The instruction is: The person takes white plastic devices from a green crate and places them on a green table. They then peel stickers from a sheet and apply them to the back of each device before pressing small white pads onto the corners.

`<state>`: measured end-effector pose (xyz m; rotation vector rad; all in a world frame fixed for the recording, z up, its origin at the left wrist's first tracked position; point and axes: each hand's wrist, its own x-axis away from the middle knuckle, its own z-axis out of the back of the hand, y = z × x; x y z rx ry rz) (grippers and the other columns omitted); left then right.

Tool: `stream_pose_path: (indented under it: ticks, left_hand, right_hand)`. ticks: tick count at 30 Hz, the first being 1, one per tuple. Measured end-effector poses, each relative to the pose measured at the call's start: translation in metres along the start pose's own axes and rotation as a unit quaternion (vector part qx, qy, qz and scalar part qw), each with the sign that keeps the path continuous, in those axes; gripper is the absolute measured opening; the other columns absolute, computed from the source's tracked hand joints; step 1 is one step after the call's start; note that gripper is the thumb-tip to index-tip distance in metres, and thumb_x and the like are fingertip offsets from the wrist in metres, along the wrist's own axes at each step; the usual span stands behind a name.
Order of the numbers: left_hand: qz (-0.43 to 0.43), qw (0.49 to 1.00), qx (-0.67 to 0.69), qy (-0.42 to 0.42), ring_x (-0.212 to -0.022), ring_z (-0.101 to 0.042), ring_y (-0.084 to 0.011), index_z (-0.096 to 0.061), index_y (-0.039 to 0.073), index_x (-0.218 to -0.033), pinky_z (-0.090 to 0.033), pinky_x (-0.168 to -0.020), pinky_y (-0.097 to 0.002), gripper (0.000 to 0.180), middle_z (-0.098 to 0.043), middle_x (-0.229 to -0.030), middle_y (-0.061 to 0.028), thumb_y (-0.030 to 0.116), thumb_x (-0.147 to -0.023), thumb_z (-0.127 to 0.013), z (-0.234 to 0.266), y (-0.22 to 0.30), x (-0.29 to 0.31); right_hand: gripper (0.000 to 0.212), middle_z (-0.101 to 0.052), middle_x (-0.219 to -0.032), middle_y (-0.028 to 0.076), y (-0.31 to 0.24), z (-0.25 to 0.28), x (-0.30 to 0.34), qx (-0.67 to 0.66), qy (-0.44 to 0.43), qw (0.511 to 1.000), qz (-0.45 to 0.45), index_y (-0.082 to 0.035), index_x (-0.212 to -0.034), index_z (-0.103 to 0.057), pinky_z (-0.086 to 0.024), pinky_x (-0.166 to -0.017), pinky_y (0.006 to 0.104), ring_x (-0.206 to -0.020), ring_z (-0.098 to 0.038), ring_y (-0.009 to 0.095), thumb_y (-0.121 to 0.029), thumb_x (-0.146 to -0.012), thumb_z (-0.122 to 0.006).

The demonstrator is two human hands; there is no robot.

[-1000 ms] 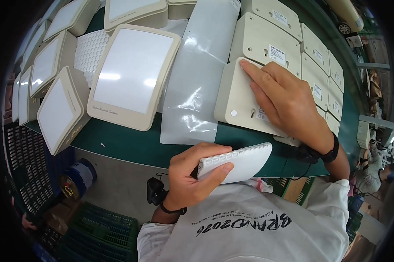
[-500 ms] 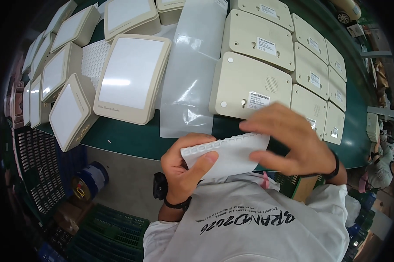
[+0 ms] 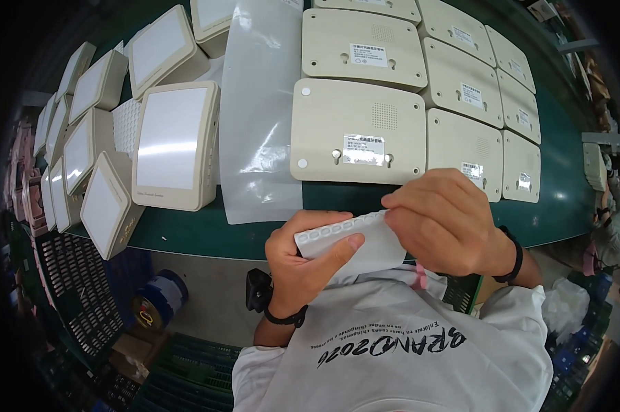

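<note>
A curled white sheet of round pads (image 3: 354, 250) is in my left hand (image 3: 310, 257), thumb on its face and fingers behind. A row of raised circles runs along its top edge. My right hand (image 3: 447, 223) is closed at the sheet's right end, fingertips pinching that edge; whether a single pad is between them is hidden. Just beyond my hands, a cream box-shaped device (image 3: 351, 123) lies back up. Its two left corners carry round white pads (image 3: 305, 91), while the two right corners show bare holes.
More cream devices (image 3: 471, 89) lie back up in rows to the right. At left, several devices with white front panels (image 3: 175, 141) stand tilted beside another bumpy white sheet (image 3: 126, 123). A translucent plastic sheet (image 3: 262, 137) separates them on the green table (image 3: 186, 230). Crates (image 3: 76, 295) stand below left.
My right hand has come in from the right and closed on the sheet's edge. The view has shifted, so the devices appear farther left. My left hand keeps its hold.
</note>
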<state>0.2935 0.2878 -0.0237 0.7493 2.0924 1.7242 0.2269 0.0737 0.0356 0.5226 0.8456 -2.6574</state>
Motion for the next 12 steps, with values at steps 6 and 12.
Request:
stream_pose_path:
  ticks: [6, 12]
  left_hand:
    - [0.018, 1.000, -0.016, 0.015, -0.083, -0.067, -0.0097, -0.068, -0.003, -0.104, -0.054, -0.072, -0.0244, 0.028, -0.073, -0.095, -0.0097, 0.001, -0.080, -0.082, -0.0004, 0.0030, -0.0010]
    - [-0.007, 0.999, -0.031, 0.019, -0.085, -0.067, -0.0105, -0.068, -0.003, -0.107, -0.054, -0.074, -0.0247, 0.031, -0.074, -0.097, -0.0105, 0.001, -0.080, -0.083, -0.0021, 0.0001, -0.0013]
  right_hand:
    - [0.023, -0.071, -0.097, 0.011, 0.0008, -0.0090, 0.0039, 0.024, 0.044, 0.997, 0.061, -0.001, -0.091, -0.065, -0.051, -0.065, 0.0347, -0.079, -0.066, 0.030, 0.004, -0.072, -0.076]
    - [0.041, -0.072, -0.100, 0.013, 0.0047, -0.0117, 0.0053, -0.007, -0.008, 1.000, -0.005, -0.005, -0.112, -0.060, -0.051, -0.076, 0.0385, -0.088, -0.065, 0.031, -0.002, -0.076, -0.080]
